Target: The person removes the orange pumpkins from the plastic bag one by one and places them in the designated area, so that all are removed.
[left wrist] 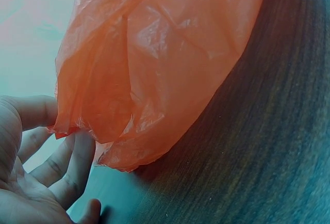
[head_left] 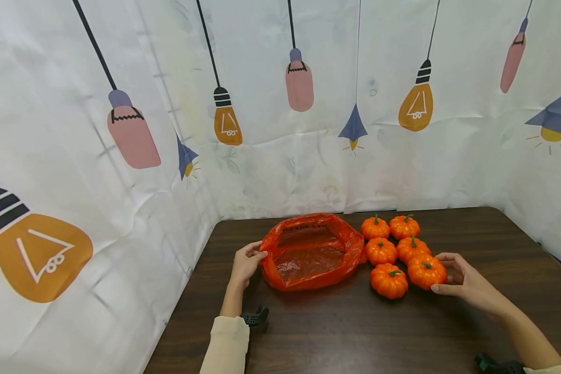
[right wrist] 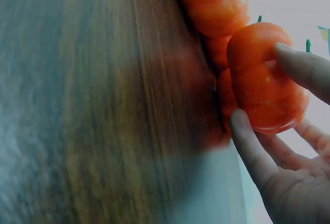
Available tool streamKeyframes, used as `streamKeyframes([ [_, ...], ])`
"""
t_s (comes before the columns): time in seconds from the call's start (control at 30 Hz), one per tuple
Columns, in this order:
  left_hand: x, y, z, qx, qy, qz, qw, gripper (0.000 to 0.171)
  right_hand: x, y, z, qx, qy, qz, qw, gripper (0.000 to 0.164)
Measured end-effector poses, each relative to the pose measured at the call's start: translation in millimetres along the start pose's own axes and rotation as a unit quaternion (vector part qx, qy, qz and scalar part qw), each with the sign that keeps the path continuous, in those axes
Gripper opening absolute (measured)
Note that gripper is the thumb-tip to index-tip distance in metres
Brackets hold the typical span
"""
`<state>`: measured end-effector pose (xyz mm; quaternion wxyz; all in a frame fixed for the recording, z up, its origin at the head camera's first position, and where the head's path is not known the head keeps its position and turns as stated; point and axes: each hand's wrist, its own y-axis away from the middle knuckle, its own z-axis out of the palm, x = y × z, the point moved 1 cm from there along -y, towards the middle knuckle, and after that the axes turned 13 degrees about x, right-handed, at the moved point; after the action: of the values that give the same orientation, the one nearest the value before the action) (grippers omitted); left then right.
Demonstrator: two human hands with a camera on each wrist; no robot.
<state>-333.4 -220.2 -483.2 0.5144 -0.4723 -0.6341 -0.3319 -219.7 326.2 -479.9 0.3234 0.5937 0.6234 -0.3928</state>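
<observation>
At the left rim of an orange-red plastic bag (head_left: 310, 283), my left hand (head_left: 246, 264) pinches the thin film between thumb and fingers. The bag lies with its mouth spread wide; in the left wrist view its crumpled edge (left wrist: 111, 115) is caught by the fingertips. My right hand (head_left: 465, 283) grips a small orange toy pumpkin (head_left: 426, 271) with a green stem, the one nearest to it. In the right wrist view, thumb and fingers lie round that pumpkin (right wrist: 265, 87), which looks raised off the table. The pumpkin's far side is hidden.
Several more small pumpkins (head_left: 389, 281) sit close together to the right of the bag, on a dark wooden table (head_left: 336, 332). A white curtain (head_left: 280, 176) printed with lamps hangs behind and left of the table. Dark wrist devices (head_left: 256, 317) are on both wrists.
</observation>
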Motion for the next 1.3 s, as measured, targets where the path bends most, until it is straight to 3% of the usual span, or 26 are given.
streamKeyframes([
  [0.33,1.0,1.3,-0.2,0.001,-0.006,0.001,1.0,0.036,4.9,-1.8,-0.9,-0.018,0.019,0.005,1.0,0.071],
  [0.7,0.5,1.9,0.3,0.002,-0.007,0.002,1.0,0.037,9.0,-4.7,-3.5,-0.019,0.072,-0.026,0.997,0.068],
  [1.3,0.1,1.6,0.6,0.002,-0.001,0.001,1.0,0.037,8.5,-5.6,-3.8,-0.056,0.031,-0.017,0.998,0.067],
])
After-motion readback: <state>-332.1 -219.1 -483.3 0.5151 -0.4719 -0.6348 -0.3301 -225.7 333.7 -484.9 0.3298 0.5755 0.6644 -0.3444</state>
